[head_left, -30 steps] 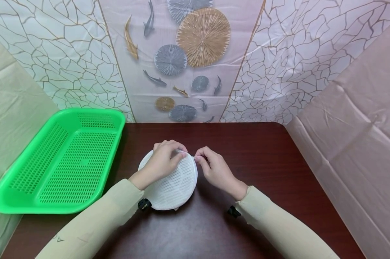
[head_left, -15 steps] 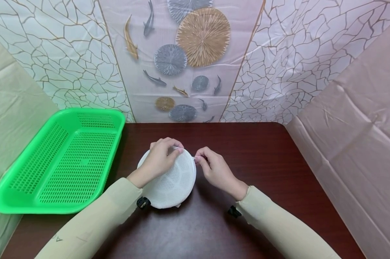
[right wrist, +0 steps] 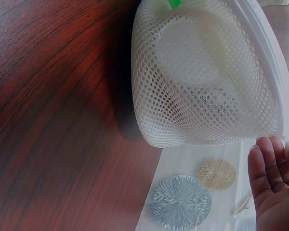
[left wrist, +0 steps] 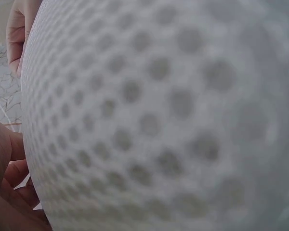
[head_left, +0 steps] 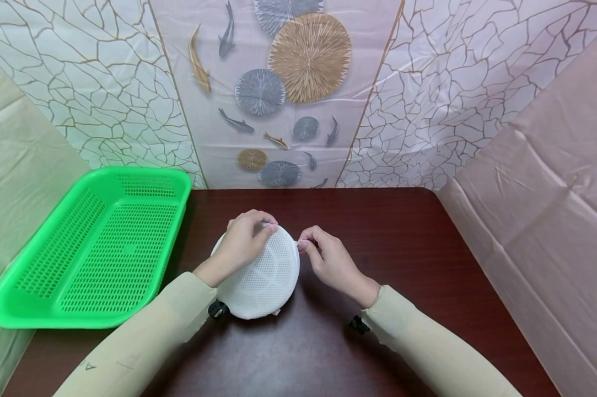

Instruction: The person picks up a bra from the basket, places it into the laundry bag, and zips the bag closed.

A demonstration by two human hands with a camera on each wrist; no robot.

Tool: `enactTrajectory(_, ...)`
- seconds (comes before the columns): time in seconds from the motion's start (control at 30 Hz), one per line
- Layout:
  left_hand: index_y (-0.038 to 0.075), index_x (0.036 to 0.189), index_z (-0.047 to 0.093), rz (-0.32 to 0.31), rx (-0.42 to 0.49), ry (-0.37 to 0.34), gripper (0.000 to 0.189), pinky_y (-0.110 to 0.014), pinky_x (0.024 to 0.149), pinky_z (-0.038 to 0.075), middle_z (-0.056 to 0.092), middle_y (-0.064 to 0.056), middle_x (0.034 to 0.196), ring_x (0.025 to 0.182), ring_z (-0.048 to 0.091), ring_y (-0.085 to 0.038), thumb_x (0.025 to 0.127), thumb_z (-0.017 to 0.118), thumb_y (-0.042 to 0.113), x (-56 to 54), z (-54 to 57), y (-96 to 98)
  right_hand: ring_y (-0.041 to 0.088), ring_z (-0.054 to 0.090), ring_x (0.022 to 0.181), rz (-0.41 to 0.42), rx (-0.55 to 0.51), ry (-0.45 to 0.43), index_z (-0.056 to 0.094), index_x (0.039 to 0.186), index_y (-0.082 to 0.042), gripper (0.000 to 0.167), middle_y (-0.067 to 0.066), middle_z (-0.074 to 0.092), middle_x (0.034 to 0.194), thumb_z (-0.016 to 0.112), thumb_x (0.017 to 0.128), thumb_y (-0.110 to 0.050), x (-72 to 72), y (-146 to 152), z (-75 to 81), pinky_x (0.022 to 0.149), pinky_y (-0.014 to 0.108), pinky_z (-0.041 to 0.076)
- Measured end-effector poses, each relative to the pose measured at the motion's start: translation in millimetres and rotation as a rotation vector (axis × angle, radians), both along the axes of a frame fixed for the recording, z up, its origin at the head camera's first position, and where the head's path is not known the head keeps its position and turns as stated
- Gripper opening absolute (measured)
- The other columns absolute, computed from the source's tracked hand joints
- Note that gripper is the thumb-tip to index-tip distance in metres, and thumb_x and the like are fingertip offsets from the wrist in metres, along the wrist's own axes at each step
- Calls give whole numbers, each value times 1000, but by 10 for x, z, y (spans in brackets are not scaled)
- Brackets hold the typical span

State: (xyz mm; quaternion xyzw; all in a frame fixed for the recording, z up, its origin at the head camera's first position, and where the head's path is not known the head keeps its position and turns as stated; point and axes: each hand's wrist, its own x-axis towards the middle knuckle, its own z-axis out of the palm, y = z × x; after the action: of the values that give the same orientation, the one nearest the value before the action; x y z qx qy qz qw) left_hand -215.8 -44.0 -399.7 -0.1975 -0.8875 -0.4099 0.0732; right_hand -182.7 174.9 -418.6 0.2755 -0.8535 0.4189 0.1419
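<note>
A round white mesh laundry bag [head_left: 261, 281] stands on the dark wooden table with its flat circular top facing up. Through its side mesh [right wrist: 159, 96] a pale round shape [right wrist: 185, 53] shows inside. At the bag's far rim my left hand [head_left: 241, 242] grips the edge, thumb on top and fingers over the far side. My right hand [head_left: 330, 262] pinches a small white tab, like a zipper pull, at the right side of the rim. A smooth pale band [right wrist: 262, 43] runs along that rim. Mesh fills most of the left wrist view.
A big green plastic basket [head_left: 179, 215] with slotted walls stands on the left of the table [head_left: 377, 231]. Patterned sheeting [head_left: 288, 132] hangs behind the table's far edge, and plain beige cloth [head_left: 541, 182] closes off the right side.
The bag has shifted slightly to the left and turned a little, and my left hand has moved left and away with it. My right hand has stayed nearly still at the rim.
</note>
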Motion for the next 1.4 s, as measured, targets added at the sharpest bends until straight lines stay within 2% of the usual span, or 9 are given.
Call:
enactTrajectory(0.23, 16, 99, 68, 38, 20, -34, 8, -38, 84, 45, 63, 1, 99, 92, 56, -20, 94, 64, 21, -2, 17, -17, 9, 62, 80, -5, 1, 1, 58, 93, -9, 5, -2, 63, 85, 58, 97, -12, 7, 1, 1, 71, 27, 51)
enactTrajectory(0.53, 15, 100, 67, 42, 30, -63, 9, -38, 83, 47, 62, 0, 99, 91, 56, -20, 95, 63, 20, -7, -3, -17, 11, 63, 79, -5, -4, 3, 58, 93, -8, 7, -3, 62, 85, 58, 97, -13, 7, 8, -15, 70, 26, 52)
enactTrajectory(0.9, 14, 101, 67, 70, 34, -78, 11, -38, 84, 46, 62, -1, 101, 92, 57, -20, 96, 61, 21, -2, 4, -27, 8, 57, 76, -16, 10, 24, 58, 94, -11, 4, -4, 60, 85, 58, 97, -12, 12, 30, -23, 67, 27, 49)
enactTrajectory(1.03, 14, 102, 66, 39, 32, -96, 10, -39, 87, 46, 62, -1, 104, 96, 56, -20, 96, 61, 21, -8, 19, -18, 8, 56, 74, -18, 11, 28, 58, 94, -11, 8, -4, 59, 84, 57, 99, -17, 12, 39, -20, 65, 27, 48)
enactTrajectory(1.1, 15, 103, 66, 13, 26, -86, 11, -40, 92, 42, 62, 0, 104, 98, 55, -20, 96, 60, 21, -2, 32, -9, 8, 54, 73, -23, 12, 34, 58, 94, -11, 7, -4, 58, 83, 58, 98, -17, 12, 37, -19, 64, 27, 46)
enactTrajectory(1.2, 16, 105, 68, -51, 4, -28, 14, -43, 96, 33, 63, 1, 106, 100, 55, -21, 95, 62, 22, 18, 47, 19, 9, 52, 71, -26, 13, 40, 58, 94, -11, 5, -5, 56, 82, 59, 97, -16, 9, 31, -17, 63, 27, 45)
enactTrajectory(1.27, 16, 106, 68, -90, -27, 15, 16, -45, 94, 28, 63, 2, 106, 99, 54, -21, 92, 65, 23, 44, 61, 44, 9, 51, 71, -27, 13, 43, 58, 95, -11, 5, -5, 55, 81, 59, 97, -15, 6, 27, -17, 62, 26, 45)
enactTrajectory(1.4, 17, 108, 69, -146, -96, 60, 21, -46, 92, 25, 62, 3, 107, 98, 51, -21, 89, 70, 26, 91, 80, 96, 9, 51, 70, -27, 15, 44, 58, 95, -10, 5, -5, 54, 81, 59, 97, -14, 3, 19, -11, 61, 26, 45)
